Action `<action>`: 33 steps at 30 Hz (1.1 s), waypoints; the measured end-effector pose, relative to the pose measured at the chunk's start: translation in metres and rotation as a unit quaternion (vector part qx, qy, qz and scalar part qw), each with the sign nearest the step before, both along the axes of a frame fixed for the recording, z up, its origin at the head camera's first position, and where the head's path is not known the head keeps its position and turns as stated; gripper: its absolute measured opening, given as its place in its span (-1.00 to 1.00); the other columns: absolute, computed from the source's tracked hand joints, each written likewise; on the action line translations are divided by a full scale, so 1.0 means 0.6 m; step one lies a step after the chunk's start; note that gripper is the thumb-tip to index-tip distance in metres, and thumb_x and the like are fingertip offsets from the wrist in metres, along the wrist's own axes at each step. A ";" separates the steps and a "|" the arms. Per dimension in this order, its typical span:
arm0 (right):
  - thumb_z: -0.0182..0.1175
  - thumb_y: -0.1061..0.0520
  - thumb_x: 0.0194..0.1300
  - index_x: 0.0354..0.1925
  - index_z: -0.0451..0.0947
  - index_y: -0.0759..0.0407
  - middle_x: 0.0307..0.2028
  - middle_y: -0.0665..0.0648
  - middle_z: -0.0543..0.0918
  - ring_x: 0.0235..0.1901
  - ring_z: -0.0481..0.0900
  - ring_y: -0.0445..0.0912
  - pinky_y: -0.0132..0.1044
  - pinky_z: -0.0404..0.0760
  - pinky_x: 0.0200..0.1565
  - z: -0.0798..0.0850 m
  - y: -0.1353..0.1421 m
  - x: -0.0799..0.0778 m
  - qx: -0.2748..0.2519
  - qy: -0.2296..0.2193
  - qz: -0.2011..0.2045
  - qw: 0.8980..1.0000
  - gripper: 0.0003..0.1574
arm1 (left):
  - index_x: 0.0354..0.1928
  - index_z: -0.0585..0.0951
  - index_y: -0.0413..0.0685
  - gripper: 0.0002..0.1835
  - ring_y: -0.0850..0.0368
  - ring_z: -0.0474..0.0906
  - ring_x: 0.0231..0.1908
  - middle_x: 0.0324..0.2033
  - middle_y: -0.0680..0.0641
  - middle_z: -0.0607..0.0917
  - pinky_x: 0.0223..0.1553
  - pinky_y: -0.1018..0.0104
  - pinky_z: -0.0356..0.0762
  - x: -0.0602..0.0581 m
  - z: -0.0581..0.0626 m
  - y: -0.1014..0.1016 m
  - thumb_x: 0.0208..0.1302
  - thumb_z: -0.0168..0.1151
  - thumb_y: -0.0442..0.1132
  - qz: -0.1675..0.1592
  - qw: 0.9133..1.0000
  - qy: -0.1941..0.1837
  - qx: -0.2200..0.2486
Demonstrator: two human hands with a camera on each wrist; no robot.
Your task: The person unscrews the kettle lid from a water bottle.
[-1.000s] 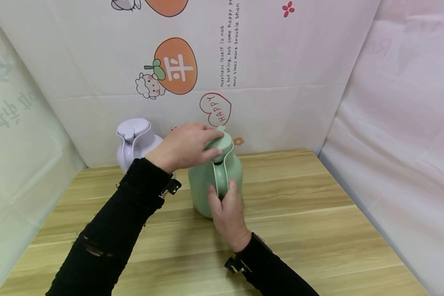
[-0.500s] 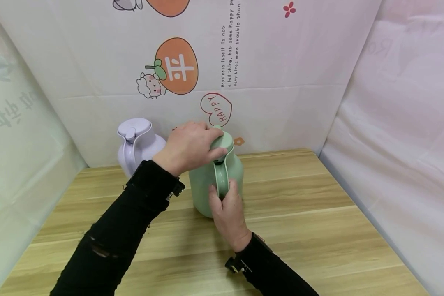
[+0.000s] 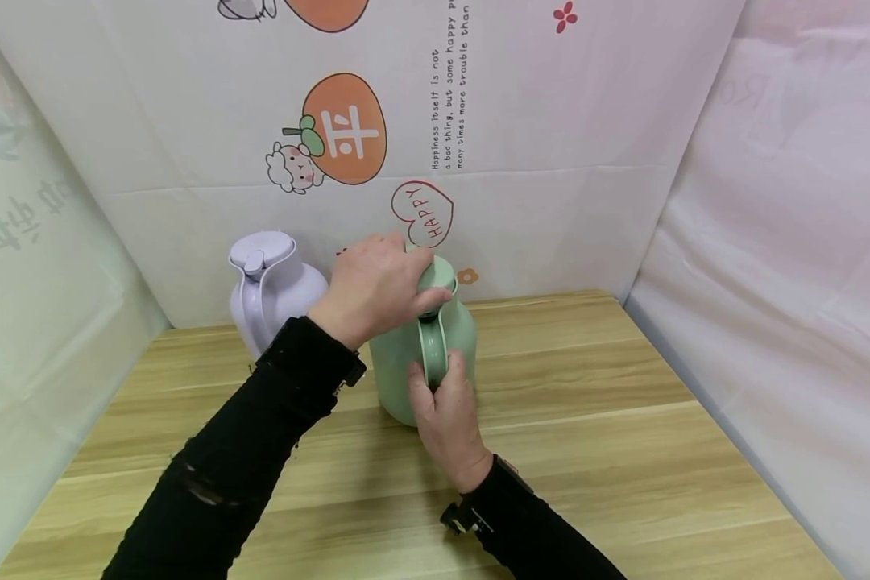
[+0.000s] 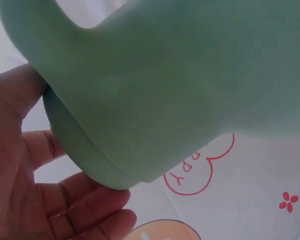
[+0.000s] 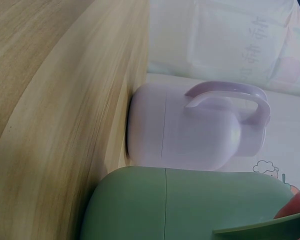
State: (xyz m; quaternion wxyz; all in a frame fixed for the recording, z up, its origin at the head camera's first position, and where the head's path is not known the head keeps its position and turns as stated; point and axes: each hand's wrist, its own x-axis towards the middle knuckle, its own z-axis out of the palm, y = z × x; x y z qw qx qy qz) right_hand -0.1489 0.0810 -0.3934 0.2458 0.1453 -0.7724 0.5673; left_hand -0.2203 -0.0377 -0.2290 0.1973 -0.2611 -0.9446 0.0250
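A green thermos jug point(image 3: 399, 374) stands upright on the wooden table. My left hand point(image 3: 373, 288) grips its round lid point(image 3: 441, 275) from above, thumb on the near side. The left wrist view shows those fingers point(image 4: 85, 205) bent round the lid's edge, below the jug's neck point(image 4: 125, 90) in that tilted picture. Lower down, my right hand point(image 3: 449, 419) holds the jug's handle point(image 3: 434, 346) between thumb and fingers. Only some fingertips point(image 5: 292, 206) of that hand appear in the right wrist view, beside the green body point(image 5: 215, 200).
A lilac thermos jug point(image 3: 286, 294) stands to the left of the green one, partly behind my left forearm. Printed cloth point(image 3: 536, 121) hangs behind the table point(image 3: 587, 451), with pale sheets on both sides.
My left hand has shifted a little to the right across the lid, its thumb farther along the rim. The right hand and the green jug stay in place.
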 end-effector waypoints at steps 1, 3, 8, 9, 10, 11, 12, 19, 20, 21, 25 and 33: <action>0.08 0.08 0.60 0.00 0.29 0.26 -0.51 -0.04 0.21 -0.59 0.22 -0.20 -0.33 0.28 -0.50 0.000 0.000 0.000 0.000 0.001 0.001 1.000 -0.73 | -0.05 0.68 0.10 -0.43 -0.06 0.59 -0.30 -0.32 -0.07 0.60 -0.44 0.04 0.55 0.000 -0.001 0.001 0.36 0.17 0.43 0.001 1.000 0.005 0.002; 0.08 0.08 0.60 0.00 0.30 0.26 -0.51 -0.05 0.22 -0.59 0.23 -0.20 -0.33 0.29 -0.49 0.000 0.000 0.000 0.001 0.003 0.000 1.000 -0.72 | -0.12 0.67 0.07 -0.43 -0.06 0.59 -0.33 -0.37 -0.07 0.59 -0.47 0.04 0.54 0.002 -0.002 0.003 0.35 0.19 0.43 0.003 1.000 0.016 0.005; 0.08 0.10 0.60 0.01 0.30 0.26 -0.51 -0.05 0.20 -0.59 0.20 -0.20 -0.33 0.26 -0.48 0.001 0.000 0.001 0.001 0.005 0.001 1.000 -0.74 | -0.28 0.63 0.01 -0.41 -0.06 0.56 -0.43 -0.45 -0.08 0.57 -0.55 0.07 0.48 0.003 -0.006 0.008 0.31 0.24 0.43 0.000 0.999 0.052 0.009; 0.08 0.10 0.60 0.01 0.29 0.26 -0.51 -0.05 0.19 -0.59 0.19 -0.20 -0.33 0.26 -0.48 0.001 0.000 0.000 0.001 0.005 0.001 1.000 -0.74 | -0.31 0.61 0.00 -0.40 -0.06 0.55 -0.45 -0.47 -0.08 0.56 -0.57 0.08 0.45 0.002 -0.007 0.010 0.30 0.24 0.43 0.000 0.998 0.058 0.009; 0.08 0.10 0.60 0.01 0.29 0.26 -0.51 -0.05 0.19 -0.58 0.20 -0.20 -0.33 0.26 -0.48 0.001 0.000 0.000 0.001 0.005 0.002 1.000 -0.74 | -0.35 0.59 -0.01 -0.39 -0.05 0.54 -0.48 -0.49 -0.08 0.56 -0.59 0.09 0.43 0.002 -0.007 0.011 0.30 0.25 0.44 -0.001 0.998 0.064 0.008; 0.08 0.11 0.60 0.02 0.30 0.26 -0.51 -0.06 0.19 -0.58 0.20 -0.20 -0.33 0.27 -0.47 0.001 -0.001 0.000 0.001 0.005 0.002 1.000 -0.75 | -0.38 0.57 -0.01 -0.39 -0.04 0.53 -0.49 -0.50 -0.08 0.55 -0.62 0.11 0.40 0.001 -0.008 0.012 0.29 0.25 0.44 0.000 0.998 0.069 0.006; 0.07 0.11 0.60 0.01 0.30 0.27 -0.50 -0.05 0.19 -0.57 0.21 -0.20 -0.33 0.27 -0.47 0.001 -0.001 0.000 0.000 0.005 0.002 1.000 -0.75 | -0.40 0.55 -0.01 -0.37 -0.04 0.52 -0.51 -0.51 -0.07 0.55 -0.63 0.12 0.39 0.001 -0.008 0.013 0.29 0.24 0.45 0.000 0.997 0.075 0.004; 0.10 0.11 0.58 0.02 0.32 0.28 -0.50 -0.05 0.24 -0.55 0.27 -0.18 -0.32 0.32 -0.46 0.002 -0.001 -0.001 0.002 0.009 -0.009 1.000 -0.74 | -0.39 0.52 -0.01 -0.32 -0.06 0.50 -0.54 -0.50 -0.07 0.52 -0.66 0.15 0.38 -0.002 -0.010 0.022 0.31 0.14 0.52 0.027 0.996 0.081 -0.007; 0.10 0.11 0.58 0.02 0.32 0.28 -0.51 -0.05 0.24 -0.55 0.28 -0.18 -0.32 0.33 -0.46 0.002 -0.002 -0.002 0.003 0.010 -0.010 1.000 -0.74 | -0.39 0.52 -0.01 -0.30 -0.06 0.50 -0.54 -0.50 -0.07 0.52 -0.67 0.14 0.38 -0.002 -0.010 0.023 0.31 0.12 0.54 0.033 0.996 0.079 -0.008; 0.10 0.11 0.57 0.02 0.32 0.28 -0.51 -0.05 0.25 -0.55 0.28 -0.18 -0.32 0.33 -0.47 0.002 -0.002 -0.002 0.003 0.010 -0.011 1.000 -0.74 | -0.38 0.52 -0.01 -0.29 -0.06 0.50 -0.54 -0.50 -0.08 0.52 -0.67 0.14 0.39 -0.002 -0.010 0.024 0.31 0.10 0.55 0.037 0.996 0.079 -0.010; 0.10 0.12 0.57 0.02 0.32 0.27 -0.51 -0.06 0.26 -0.55 0.30 -0.18 -0.33 0.33 -0.47 0.003 -0.002 -0.002 0.004 0.011 -0.013 1.000 -0.74 | -0.39 0.50 0.00 -0.28 -0.06 0.51 -0.54 -0.49 -0.07 0.53 -0.66 0.14 0.41 -0.003 -0.009 0.027 0.31 0.06 0.57 0.047 0.996 0.079 -0.013; 0.09 0.13 0.58 0.00 0.31 0.27 -0.52 -0.08 0.18 -0.59 0.19 -0.22 -0.35 0.25 -0.49 0.002 -0.001 -0.001 0.007 0.012 -0.009 1.000 -0.77 | -0.39 0.55 0.02 -0.29 -0.07 0.53 -0.53 -0.46 -0.07 0.57 -0.63 0.11 0.44 -0.002 -0.008 0.024 0.29 0.08 0.57 0.049 0.996 0.077 -0.002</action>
